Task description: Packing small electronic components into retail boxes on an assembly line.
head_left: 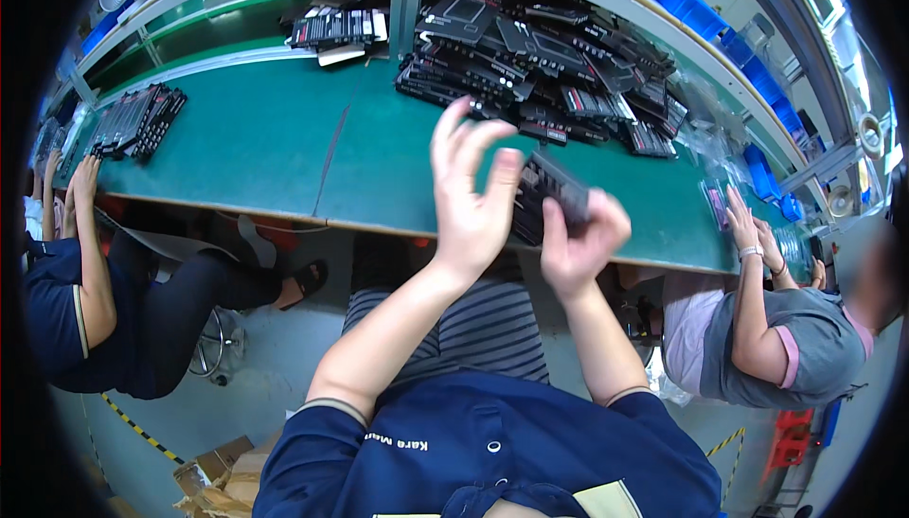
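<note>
The left hand (473, 198) rises mid-frame, fingers loosely spread and curved; just right of it, the right hand (585, 241) pinches a black packet (553, 183) between thumb and fingers, near the front edge of the green tabletop (251, 158); open room runs leftward to a stack of black packages (140, 122); a dark heap (530, 54) bounds the upper middle; blur hides whether the left thumb touches the packet.

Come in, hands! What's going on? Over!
Right hand gripping a dark package. Left hand open, close beside it. Pile of black packages beyond, on the table.
</note>
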Motion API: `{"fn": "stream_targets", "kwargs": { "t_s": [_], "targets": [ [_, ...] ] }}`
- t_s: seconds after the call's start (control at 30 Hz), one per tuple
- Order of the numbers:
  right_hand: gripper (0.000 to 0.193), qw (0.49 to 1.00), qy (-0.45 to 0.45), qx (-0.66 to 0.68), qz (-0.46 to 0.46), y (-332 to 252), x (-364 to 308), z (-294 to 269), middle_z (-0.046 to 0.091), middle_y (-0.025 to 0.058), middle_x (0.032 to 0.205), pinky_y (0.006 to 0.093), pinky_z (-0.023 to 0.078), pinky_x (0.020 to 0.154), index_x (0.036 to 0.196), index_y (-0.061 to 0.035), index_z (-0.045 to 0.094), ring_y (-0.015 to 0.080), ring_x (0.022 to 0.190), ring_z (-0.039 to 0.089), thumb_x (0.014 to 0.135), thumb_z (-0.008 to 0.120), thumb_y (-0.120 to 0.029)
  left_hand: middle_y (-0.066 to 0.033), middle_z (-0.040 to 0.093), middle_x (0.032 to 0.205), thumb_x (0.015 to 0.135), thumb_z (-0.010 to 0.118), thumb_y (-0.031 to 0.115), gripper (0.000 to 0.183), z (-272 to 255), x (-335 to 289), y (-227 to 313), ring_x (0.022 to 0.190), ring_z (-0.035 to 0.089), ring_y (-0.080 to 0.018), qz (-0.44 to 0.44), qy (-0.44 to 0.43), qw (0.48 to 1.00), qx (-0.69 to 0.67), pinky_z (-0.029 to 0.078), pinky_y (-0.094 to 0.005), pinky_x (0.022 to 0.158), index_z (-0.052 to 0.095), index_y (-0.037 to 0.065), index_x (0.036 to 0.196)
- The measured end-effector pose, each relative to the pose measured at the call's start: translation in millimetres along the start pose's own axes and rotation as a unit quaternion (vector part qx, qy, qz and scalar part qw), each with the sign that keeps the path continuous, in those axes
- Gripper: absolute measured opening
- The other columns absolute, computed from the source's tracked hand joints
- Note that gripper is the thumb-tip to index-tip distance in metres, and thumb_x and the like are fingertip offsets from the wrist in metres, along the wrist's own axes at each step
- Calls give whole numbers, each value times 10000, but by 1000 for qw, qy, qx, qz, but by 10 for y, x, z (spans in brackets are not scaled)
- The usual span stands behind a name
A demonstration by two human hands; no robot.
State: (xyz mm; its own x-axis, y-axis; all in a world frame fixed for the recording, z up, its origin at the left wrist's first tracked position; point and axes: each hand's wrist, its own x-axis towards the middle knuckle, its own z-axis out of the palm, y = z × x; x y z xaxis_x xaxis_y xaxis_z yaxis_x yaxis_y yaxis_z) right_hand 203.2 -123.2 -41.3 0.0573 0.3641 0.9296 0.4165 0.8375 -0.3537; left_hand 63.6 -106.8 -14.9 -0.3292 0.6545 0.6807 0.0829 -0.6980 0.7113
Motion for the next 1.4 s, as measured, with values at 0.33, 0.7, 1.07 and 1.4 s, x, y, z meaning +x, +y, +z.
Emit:
{"fn": "stream_targets", "kwargs": {
  "t_s": [0.33,0.7,1.07,1.4],
  "targets": [
    [295,914,-303,-237,-127,324,969,926,365,135,1542,650,138,1144,1027,-107,721,429,1446,233,909,651,-369,-230,539,1352,872,688,69,587,-1653,487,-249,1174,586,-302,-201,-103,900,374,457,-393,1011,475,-52,1406],
    [220,930,-305,-115,-172,420,336,-353,658,99,1196,448,438,1011,932,-40,708,296,1217,549,758,754,-168,-190,272,1581,544,903,422,1085,-931,289,204,1473,226,-390,160,-374,774,485,162,-581,1185,428,110,1468],
    [448,851,-333,-327,241,983,142,-1799,524,200,1418,451,339,1140,1307,-33,590,390,1372,422,936,638,-279,-101,654,722,819,734,355,331,-316,652,236,714,668,-311,49,-531,767,358,517,-397,646,681,64,969],
    [216,898,-264,-310,170,820,99,-1642,682,163,1164,418,456,1021,1053,-5,701,359,1151,603,877,692,-130,-112,403,1543,817,667,619,824,-245,422,-405,1428,368,-316,76,-564,754,328,274,-455,1193,498,91,1426]
  ]
}}
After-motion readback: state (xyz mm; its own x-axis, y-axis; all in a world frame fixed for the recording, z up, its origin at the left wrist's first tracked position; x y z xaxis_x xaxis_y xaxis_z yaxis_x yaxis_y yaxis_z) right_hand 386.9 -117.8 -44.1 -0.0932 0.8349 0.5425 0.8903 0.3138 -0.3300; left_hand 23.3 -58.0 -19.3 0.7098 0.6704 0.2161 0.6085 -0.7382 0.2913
